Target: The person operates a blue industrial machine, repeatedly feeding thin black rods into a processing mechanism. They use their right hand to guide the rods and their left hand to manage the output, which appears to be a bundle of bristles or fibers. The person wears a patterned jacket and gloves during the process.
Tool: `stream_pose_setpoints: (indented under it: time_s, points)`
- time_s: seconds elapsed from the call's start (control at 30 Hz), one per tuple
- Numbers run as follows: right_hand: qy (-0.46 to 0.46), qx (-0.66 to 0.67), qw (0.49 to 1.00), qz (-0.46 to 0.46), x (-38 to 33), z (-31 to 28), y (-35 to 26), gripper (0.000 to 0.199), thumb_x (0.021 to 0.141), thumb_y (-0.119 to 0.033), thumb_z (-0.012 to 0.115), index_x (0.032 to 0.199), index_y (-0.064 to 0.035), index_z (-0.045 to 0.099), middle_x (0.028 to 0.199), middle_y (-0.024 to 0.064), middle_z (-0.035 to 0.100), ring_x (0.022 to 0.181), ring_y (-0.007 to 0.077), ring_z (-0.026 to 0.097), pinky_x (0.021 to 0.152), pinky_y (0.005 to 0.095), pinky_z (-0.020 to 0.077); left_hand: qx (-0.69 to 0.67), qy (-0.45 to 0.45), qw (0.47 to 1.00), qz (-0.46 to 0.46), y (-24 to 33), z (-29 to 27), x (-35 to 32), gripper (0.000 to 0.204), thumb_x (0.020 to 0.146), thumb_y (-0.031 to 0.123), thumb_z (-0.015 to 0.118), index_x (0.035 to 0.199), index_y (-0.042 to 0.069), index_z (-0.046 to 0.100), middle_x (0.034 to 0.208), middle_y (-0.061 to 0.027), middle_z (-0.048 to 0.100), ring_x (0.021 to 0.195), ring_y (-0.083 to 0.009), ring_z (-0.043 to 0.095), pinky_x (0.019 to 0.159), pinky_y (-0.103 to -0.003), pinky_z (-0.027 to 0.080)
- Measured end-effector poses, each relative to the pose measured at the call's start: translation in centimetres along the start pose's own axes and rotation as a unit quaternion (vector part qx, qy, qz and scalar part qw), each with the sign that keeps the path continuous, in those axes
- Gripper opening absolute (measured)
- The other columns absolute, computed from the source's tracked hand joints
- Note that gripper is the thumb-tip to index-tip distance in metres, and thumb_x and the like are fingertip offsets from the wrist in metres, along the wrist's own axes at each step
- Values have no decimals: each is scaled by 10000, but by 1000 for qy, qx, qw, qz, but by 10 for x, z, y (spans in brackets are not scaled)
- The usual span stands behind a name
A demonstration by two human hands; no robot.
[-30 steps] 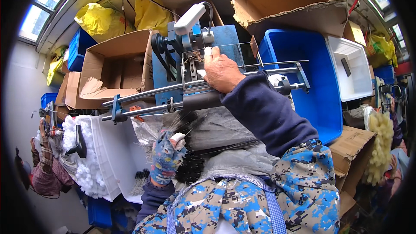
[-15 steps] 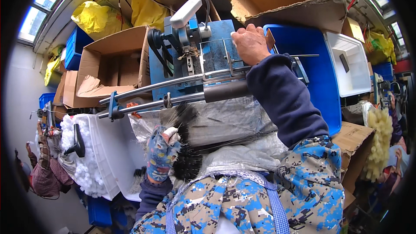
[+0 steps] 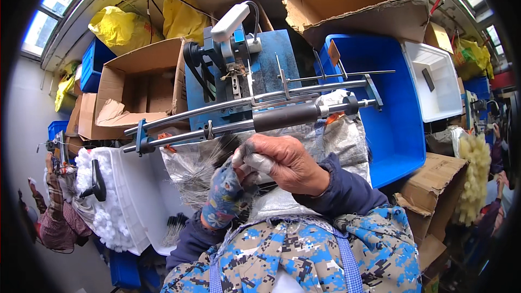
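My left hand [image 3: 223, 194], in a flowered fingerless glove, is closed, its fingertips against those of my right hand. What it grips is hidden. My right hand [image 3: 296, 165] is bare except for pale wraps on its fingers, and pinches a small dark grey bristly piece [image 3: 248, 148]. Both hands meet over my lap, just in front of the machine's steel rails [image 3: 228, 125]. Behind the left hand, black bristles [image 3: 230, 143] show in part, and thin wire stems [image 3: 196, 171] fan out beside it over a silvery sheet [image 3: 176, 163].
Beyond the rails stands a blue machine [image 3: 277, 57] with a belt drive. An open carton [image 3: 142, 76] is on its left, a blue bin [image 3: 399, 130] on its right. White tub [image 3: 127, 195] at left lies beside fluffy white pieces [image 3: 100, 211]. Other people sit at both sides.
My right hand has come back from the machine's right side to meet my left hand over my lap. My left hand has shifted slightly right; the black bristles are now mostly hidden.
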State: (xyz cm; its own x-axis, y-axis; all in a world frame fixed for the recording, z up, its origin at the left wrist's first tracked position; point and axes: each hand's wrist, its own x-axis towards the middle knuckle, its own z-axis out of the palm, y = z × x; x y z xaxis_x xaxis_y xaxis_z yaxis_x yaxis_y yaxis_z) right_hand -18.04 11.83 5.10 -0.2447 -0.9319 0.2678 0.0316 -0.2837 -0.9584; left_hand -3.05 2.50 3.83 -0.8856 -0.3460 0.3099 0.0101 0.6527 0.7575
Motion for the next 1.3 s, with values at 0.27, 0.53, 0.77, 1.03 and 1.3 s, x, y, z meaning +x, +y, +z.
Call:
stream_pose_setpoints:
  time_s: [0.27,0.53,0.77,1.03,1.3]
  points:
    - [144,-252,956,-35,53,-74,-13,130,850,-19,564,955,13,635,752,58,617,641,165,587,540,272,459,230,19,963,-143,-76,-30,-47,312,712,65,689,1006,34,591,866,-135,624,811,-289,604,726,-342,487]
    - [62,-704,703,82,106,-98,71,121,782,-108,521,817,-78,633,915,131,566,881,284,569,729,407,446,235,-78,956,-158,-132,-24,-57,340,658,68,677,972,20,555,862,-109,636,831,-326,578,733,-404,447]
    - [54,-690,719,66,103,-95,76,129,755,-99,524,839,-81,621,901,133,573,866,289,572,712,415,434,119,-86,963,-224,-126,-28,-67,313,659,62,677,953,33,574,881,-114,626,826,-331,580,712,-400,464]
    - [62,-676,733,53,104,-98,80,120,765,-101,512,814,-103,622,863,88,606,849,284,569,719,435,390,174,-84,959,-208,-95,-36,-57,257,674,71,672,920,41,605,849,-121,630,814,-322,592,706,-402,465]
    - [56,-660,746,67,108,-102,86,162,835,-171,516,879,-138,668,841,59,636,849,277,563,749,437,356,201,-35,969,-142,-75,-36,-53,237,686,84,664,919,66,620,799,-138,610,733,-336,592,646,-399,466]
